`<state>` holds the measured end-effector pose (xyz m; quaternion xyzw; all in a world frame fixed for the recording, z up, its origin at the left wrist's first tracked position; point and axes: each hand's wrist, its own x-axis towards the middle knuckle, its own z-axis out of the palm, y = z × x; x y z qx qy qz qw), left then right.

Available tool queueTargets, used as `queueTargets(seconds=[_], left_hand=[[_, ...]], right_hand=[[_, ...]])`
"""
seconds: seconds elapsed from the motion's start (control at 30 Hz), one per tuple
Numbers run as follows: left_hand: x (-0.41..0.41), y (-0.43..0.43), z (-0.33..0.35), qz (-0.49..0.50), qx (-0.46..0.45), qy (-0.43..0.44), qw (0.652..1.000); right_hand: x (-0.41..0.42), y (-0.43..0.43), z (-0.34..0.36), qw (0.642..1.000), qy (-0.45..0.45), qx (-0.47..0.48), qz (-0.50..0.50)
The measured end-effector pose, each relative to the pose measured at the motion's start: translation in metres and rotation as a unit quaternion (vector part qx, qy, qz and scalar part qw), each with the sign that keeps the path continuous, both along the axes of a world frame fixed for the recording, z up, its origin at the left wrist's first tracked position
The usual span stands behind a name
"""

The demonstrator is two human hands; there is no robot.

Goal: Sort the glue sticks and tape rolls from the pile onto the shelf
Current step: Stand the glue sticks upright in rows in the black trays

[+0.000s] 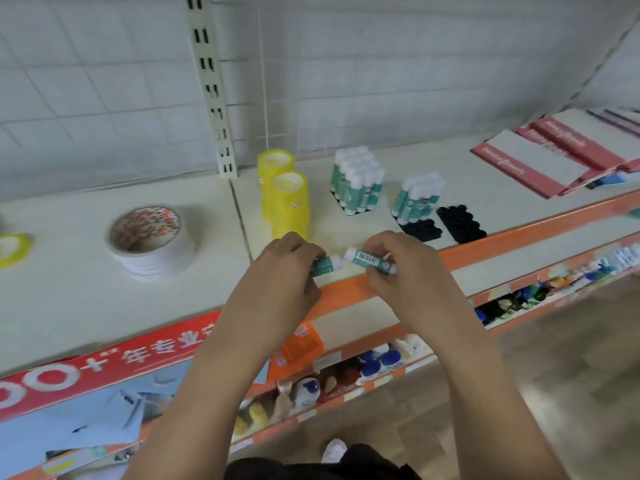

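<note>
The teal-labelled, white-capped glue stick [367, 259] lies crosswise over the shelf's front edge, pinched in the curled fingers of the right hand [401, 271]. Its cap points at a second teal glue stick [325, 265], gripped likewise by the left hand [287, 268]. The half-filled black socketed tray [420, 231] sits just beyond the right fingers, so that hand is nearer. A barcode shows on the label, but the brand lettering is blurred.

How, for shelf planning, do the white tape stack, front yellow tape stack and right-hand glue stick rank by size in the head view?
Largest first:
white tape stack
front yellow tape stack
glue stick in the right hand
</note>
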<state>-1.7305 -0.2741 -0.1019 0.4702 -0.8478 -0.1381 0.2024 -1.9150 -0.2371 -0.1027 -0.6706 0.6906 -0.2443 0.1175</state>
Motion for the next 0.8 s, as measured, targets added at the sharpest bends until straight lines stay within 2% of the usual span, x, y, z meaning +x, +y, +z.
queueTargets(seconds=[0.23,0.8], left_hand=[[-0.061,-0.019,-0.01,-0.01,0.03,-0.012,0.999],[-0.125,-0.051,-0.026,-0.06,0.052,-0.003,0.997]], right_hand=[[-0.06,-0.014,-0.006,1.0,-0.019,0.001,-0.003],[-0.114,-0.043,-0.014,0.999,-0.015,0.03,0.01]])
